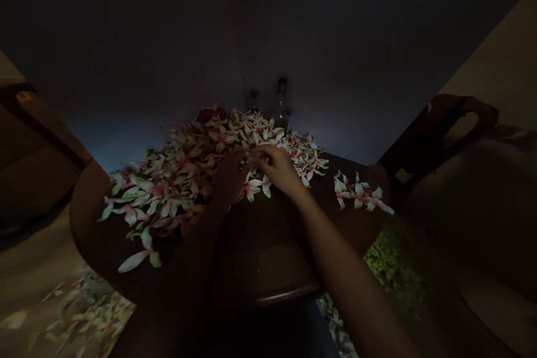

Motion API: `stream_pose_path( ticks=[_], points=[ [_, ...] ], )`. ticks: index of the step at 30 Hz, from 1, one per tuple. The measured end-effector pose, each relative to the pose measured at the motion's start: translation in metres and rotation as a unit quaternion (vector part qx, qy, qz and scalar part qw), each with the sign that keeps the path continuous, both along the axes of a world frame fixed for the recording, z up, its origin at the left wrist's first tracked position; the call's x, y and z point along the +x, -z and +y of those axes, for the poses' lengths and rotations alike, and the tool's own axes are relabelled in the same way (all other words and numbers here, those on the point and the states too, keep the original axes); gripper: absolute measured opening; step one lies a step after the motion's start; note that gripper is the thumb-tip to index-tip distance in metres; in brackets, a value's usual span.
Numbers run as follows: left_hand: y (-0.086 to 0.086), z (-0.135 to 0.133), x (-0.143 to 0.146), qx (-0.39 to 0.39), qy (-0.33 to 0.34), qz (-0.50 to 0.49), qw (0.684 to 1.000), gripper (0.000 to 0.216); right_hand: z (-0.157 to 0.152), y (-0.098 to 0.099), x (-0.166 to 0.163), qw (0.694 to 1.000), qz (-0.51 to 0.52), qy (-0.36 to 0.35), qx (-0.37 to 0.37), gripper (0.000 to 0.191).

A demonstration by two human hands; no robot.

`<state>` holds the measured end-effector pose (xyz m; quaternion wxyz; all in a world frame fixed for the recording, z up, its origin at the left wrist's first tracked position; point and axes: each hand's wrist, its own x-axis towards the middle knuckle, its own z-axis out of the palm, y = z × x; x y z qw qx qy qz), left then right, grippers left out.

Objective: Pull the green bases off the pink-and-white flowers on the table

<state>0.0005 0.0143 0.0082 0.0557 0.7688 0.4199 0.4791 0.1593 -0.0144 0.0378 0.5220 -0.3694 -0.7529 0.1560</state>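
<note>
Right hand [279, 170] and left hand [230, 176] together in the pink-white blossoms [180, 179], grip too dark to tell — a careless sweep could shove blooms off the wooden table [268, 257] edge.

The round wooden table [268, 251] is showing a dark, smooth finish, its front rim [285, 295] catching a faint polished gleam, while the heaped blossoms [180, 179] are lying on it with soft-looking, matt petals of white and pink. A slim glass bottle [281, 106] is glinting glossily behind them against a matt painted wall [126, 134], and the dark wooden chair [436, 134] beside the table is showing a duller sheen above a smooth, pale floor [25, 274].
</note>
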Motion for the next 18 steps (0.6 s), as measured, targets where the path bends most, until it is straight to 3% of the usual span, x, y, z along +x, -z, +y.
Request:
stream_pose_path(
  ticks=[4,9,18],
  points=[
    [-0.002,-0.004,0.000,-0.036,-0.021,0.087,0.995,0.018,0.014,0.027,-0.011,0.983,0.158,-0.032,-0.089,0.023],
    [-0.006,-0.013,0.003,-0.045,-0.001,0.119,0.992,0.021,0.019,0.038,0.003,0.957,0.220,-0.073,-0.176,0.038],
    [-0.003,-0.012,0.006,-0.063,0.036,0.017,0.997,0.019,0.024,0.039,0.009,0.953,0.245,-0.086,-0.154,0.026]
  ],
)
